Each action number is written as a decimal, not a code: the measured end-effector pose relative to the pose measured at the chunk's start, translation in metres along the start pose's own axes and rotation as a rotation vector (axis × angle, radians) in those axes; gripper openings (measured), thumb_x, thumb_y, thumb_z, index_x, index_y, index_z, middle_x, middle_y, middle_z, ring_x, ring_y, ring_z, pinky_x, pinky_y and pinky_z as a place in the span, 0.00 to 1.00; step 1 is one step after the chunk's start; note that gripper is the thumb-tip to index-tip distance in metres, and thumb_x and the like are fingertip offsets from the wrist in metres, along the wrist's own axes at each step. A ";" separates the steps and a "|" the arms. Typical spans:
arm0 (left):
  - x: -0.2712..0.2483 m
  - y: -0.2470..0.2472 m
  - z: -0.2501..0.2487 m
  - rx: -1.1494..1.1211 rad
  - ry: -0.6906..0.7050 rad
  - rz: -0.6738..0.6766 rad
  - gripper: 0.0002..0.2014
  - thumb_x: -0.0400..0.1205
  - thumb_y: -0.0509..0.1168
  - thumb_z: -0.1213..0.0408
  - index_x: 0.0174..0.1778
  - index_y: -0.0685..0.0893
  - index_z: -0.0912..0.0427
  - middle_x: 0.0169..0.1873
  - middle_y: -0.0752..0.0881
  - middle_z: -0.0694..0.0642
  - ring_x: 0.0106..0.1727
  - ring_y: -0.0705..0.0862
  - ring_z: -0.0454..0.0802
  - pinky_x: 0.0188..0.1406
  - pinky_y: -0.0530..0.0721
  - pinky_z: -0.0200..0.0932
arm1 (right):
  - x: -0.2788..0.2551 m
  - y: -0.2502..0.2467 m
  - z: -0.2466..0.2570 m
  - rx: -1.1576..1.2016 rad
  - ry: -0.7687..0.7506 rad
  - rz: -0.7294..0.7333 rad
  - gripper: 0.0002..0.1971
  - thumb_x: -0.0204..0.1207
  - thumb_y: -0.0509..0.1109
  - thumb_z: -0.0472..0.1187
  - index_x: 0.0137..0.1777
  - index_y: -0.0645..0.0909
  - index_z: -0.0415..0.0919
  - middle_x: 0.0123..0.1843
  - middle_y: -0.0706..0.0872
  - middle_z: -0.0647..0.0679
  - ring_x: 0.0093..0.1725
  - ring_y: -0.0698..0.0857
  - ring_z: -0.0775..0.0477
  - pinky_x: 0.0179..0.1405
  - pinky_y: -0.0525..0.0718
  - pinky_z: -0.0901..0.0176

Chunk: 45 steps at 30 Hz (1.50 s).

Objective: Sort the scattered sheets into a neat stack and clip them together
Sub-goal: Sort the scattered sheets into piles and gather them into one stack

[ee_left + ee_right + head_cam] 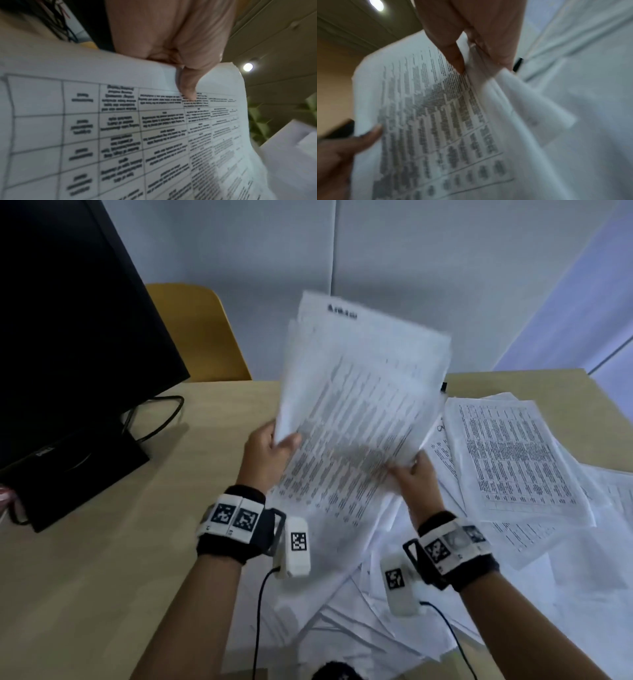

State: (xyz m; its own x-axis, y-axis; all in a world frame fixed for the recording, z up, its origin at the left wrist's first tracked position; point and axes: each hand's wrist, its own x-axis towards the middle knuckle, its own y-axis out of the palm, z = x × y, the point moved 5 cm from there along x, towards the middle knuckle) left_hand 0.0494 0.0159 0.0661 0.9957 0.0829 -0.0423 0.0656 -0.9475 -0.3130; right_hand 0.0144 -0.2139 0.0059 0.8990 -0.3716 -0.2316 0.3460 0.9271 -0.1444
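Observation:
A bundle of white printed sheets (356,392) with tables of text stands tilted above the table, held between both hands. My left hand (270,451) grips its left edge, thumb on the front page (187,86). My right hand (416,474) pinches the lower right edge, thumb on the print (455,58) and fingers behind. The same bundle fills the left wrist view (120,128) and the right wrist view (428,121). More loose sheets (513,460) lie scattered on the table to the right and beneath my wrists (342,594). A small black object (444,386), possibly a clip, shows behind the bundle.
A black monitor (68,320) on its stand (78,470) with a cable (161,419) takes the left of the wooden table (102,559). A yellow chair (202,333) stands behind the table. Grey wall panels close the back.

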 end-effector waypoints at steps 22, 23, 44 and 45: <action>-0.018 0.024 0.028 0.379 -0.203 0.128 0.43 0.68 0.77 0.51 0.74 0.64 0.63 0.72 0.74 0.59 0.72 0.75 0.58 0.69 0.75 0.50 | -0.014 0.001 0.053 -0.061 -0.237 -0.106 0.13 0.75 0.68 0.36 0.42 0.80 0.22 0.31 0.79 0.42 0.34 0.77 0.46 0.34 0.76 0.51; -0.025 0.038 0.035 0.503 -0.200 0.215 0.44 0.69 0.76 0.50 0.75 0.62 0.63 0.73 0.72 0.59 0.73 0.73 0.58 0.70 0.74 0.53 | -0.012 -0.003 0.058 -0.067 -0.263 -0.139 0.11 0.75 0.68 0.37 0.39 0.80 0.26 0.27 0.77 0.44 0.32 0.75 0.47 0.33 0.74 0.52; -0.058 0.072 0.005 1.077 0.032 0.626 0.16 0.84 0.57 0.65 0.66 0.75 0.65 0.63 0.79 0.66 0.64 0.80 0.62 0.59 0.77 0.49 | 0.012 -0.040 0.080 -0.098 -0.419 -0.230 0.22 0.77 0.64 0.32 0.25 0.62 0.49 0.22 0.64 0.53 0.16 0.65 0.64 0.19 0.58 0.71; -0.054 0.061 -0.008 1.029 0.094 0.564 0.15 0.84 0.57 0.63 0.63 0.78 0.65 0.60 0.82 0.66 0.61 0.81 0.62 0.57 0.78 0.49 | 0.015 -0.042 0.082 -0.089 -0.417 -0.234 0.23 0.77 0.64 0.31 0.24 0.61 0.49 0.21 0.64 0.55 0.16 0.65 0.64 0.20 0.59 0.69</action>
State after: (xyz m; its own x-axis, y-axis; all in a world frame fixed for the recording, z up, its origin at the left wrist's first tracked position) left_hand 0.0002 -0.0485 0.0571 0.8707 -0.3324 -0.3626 -0.4268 -0.1440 -0.8928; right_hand 0.0353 -0.2546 0.0871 0.8372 -0.5008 0.2199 0.5436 0.8065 -0.2327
